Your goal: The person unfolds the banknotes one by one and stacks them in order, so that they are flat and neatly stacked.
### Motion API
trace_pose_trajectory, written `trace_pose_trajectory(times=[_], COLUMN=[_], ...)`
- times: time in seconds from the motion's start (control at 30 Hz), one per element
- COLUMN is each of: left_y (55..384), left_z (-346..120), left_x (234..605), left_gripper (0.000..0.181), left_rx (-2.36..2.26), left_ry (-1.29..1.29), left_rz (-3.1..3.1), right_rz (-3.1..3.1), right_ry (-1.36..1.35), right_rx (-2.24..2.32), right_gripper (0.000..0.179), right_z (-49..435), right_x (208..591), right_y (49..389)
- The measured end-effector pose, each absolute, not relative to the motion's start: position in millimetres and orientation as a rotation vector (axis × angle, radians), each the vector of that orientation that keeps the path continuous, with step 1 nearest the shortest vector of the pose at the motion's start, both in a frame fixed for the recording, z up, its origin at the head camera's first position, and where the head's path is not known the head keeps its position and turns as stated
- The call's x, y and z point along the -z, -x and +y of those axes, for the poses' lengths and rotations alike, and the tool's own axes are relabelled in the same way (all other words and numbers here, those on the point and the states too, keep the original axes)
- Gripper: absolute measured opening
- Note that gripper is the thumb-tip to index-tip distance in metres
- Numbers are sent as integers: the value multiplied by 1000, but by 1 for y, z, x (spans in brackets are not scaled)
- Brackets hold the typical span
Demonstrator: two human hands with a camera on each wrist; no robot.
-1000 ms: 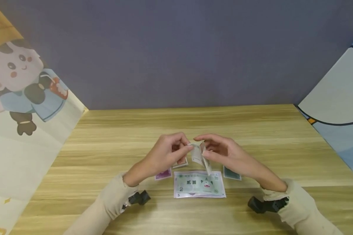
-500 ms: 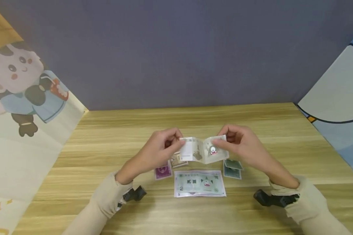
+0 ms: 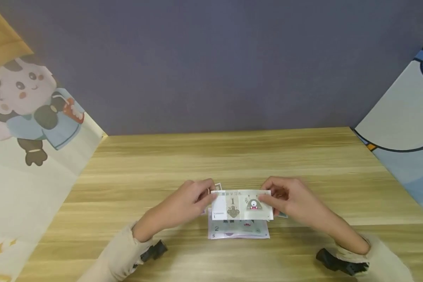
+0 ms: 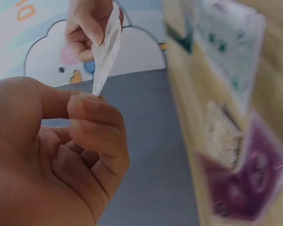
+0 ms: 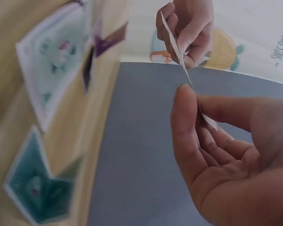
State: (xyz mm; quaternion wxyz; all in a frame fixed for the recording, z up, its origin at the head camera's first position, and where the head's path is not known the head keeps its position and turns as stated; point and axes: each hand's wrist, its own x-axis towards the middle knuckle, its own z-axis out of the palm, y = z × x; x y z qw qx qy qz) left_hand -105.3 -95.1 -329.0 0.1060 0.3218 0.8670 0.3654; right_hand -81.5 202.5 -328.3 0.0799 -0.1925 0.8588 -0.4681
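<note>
"What do the fingers (image 4: 101, 113) have?"

"A white note (image 3: 240, 205) printed with a 1. The left hand (image 3: 183, 205) pinches its nine o'clock end, the right hand (image 3: 294, 197) its three o'clock end, thumb and fingers narrowed onto the paper."

"Where is that note?"

"Spread out between the hands, raised off the worktop (image 3: 127, 199), with faint creases across it."

"And toward six o'clock of it, from the head camera?"

"A green note (image 3: 232, 228) marked 2, partly hidden by the white one and lying on a lilac note (image 3: 239, 236) marked 5."

"Anything else nearby?"

"In the left wrist view, a folded maroon note (image 4: 259, 169) at four o'clock, with a folded tan note (image 4: 224, 136) just beside it. In the right wrist view, a folded teal note (image 5: 30, 183) at eight o'clock."

"Farther out?"

"A grey-blue wall (image 3: 211, 66) at twelve o'clock, and a printed cartoon figure (image 3: 33, 117) between nine and ten."
</note>
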Motion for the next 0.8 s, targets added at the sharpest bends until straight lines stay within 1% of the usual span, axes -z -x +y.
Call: trace_pose_trajectory(times=[0.17,0.3,0.47,0.7,0.8], left_y=[102,103,105,104,104], left_z=[-96,-94,-89,-85,-84], left_x=[351,366,381,394,396], left_gripper=[13,14,12,14,15], left_rx=[-976,-929,-867,-810,-806], left_ry=[-920,-904,-925,-955,-944], left_rz=[2549,2541,2567,2613,2615], right_rz=[2489,2502,2569,2614,2612], right_ry=[547,564,614,647,657], right_rx=[1318,1232,1120,1051,1049], right_gripper=[14,8,4,10,9], right_z=[197,192,188,186,186], right_x=[345,360,377,391,394], right_y=[80,80,82,84,85])
